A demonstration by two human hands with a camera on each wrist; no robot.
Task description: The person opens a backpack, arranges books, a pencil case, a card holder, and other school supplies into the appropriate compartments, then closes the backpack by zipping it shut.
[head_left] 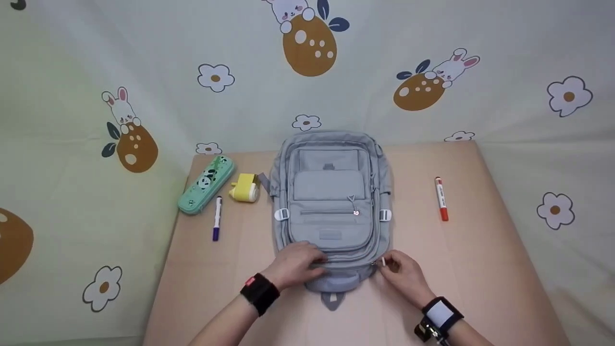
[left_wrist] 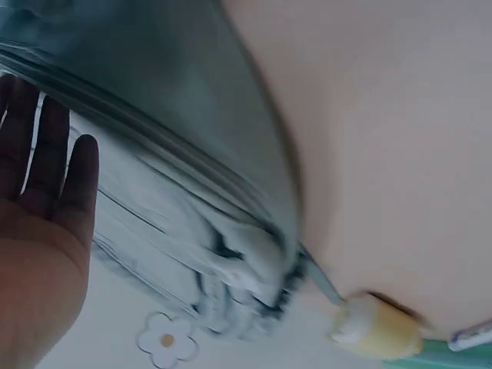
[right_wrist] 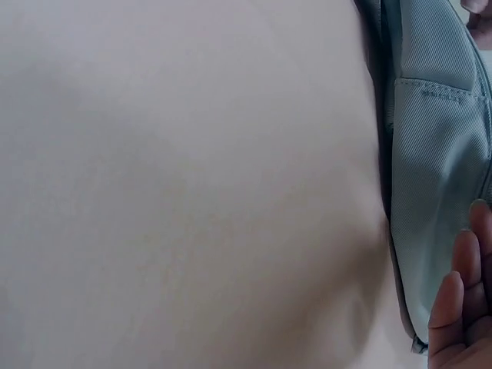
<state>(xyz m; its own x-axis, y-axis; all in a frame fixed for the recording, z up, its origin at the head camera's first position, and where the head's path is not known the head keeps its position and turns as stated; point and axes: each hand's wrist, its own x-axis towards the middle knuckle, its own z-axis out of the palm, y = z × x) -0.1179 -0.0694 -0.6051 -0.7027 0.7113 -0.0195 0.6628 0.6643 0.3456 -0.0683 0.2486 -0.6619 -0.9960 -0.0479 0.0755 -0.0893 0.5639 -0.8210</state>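
A grey-blue backpack (head_left: 331, 185) lies front up on the table, its top handle end toward me. At its near left edge my left hand (head_left: 296, 263) touches the bag beside the zip seam. Its fingers (left_wrist: 81, 173) look fairly straight in the left wrist view, with the thumb hidden there. My right hand (head_left: 406, 271) is at the near right corner, thumb and fingertips pinching a small zipper pull (head_left: 383, 262). In the right wrist view, the right fingers (right_wrist: 446, 304) lie along the bag's side, and what they pinch is out of that view.
Left of the bag lie a green panda pencil case (head_left: 207, 185), a yellow and white object (head_left: 245, 188) and a white marker with a purple cap (head_left: 217, 218). A red-capped marker (head_left: 441, 199) lies to the right. A patterned curtain (head_left: 365, 91) hangs around the table (head_left: 461, 269).
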